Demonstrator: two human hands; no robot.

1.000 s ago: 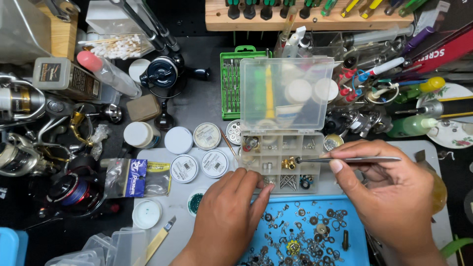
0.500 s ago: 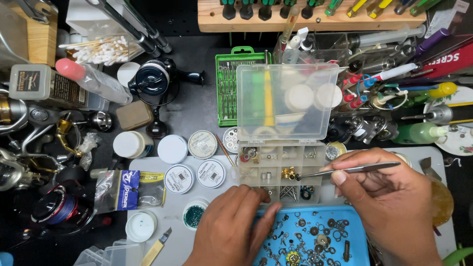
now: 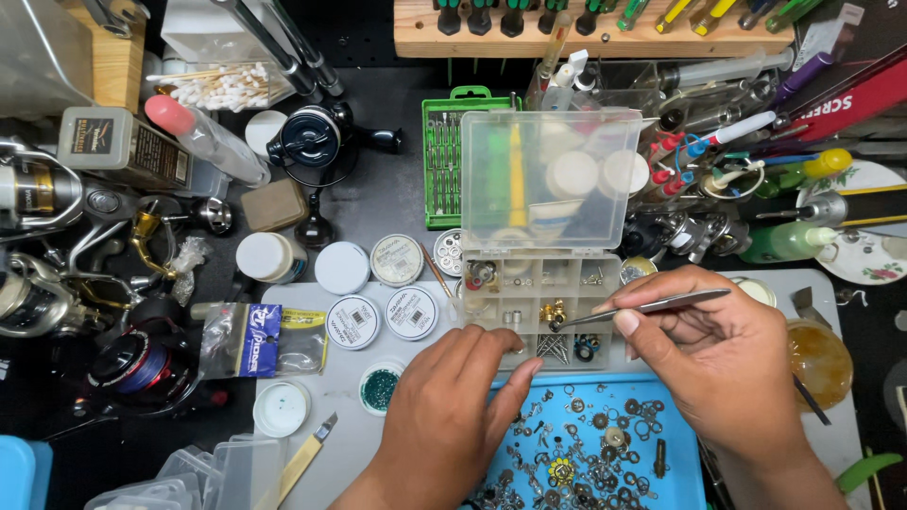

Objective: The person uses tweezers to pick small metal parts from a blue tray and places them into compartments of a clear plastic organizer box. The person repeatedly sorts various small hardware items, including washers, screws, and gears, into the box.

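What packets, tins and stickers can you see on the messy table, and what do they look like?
Plastic bag: left of the hands, clear, with a blue and yellow card.
Two labelled tubs: beside the bag, round, white lids with dark print.
Bottle: far left, lying flat, grey cap, dark label.
Red package: top right, long, with white lettering.

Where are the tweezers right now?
In the head view, the tweezers are pinched in the right hand, right of centre, tips reaching left into the clear compartment box near its gold parts, just above the blue tray.
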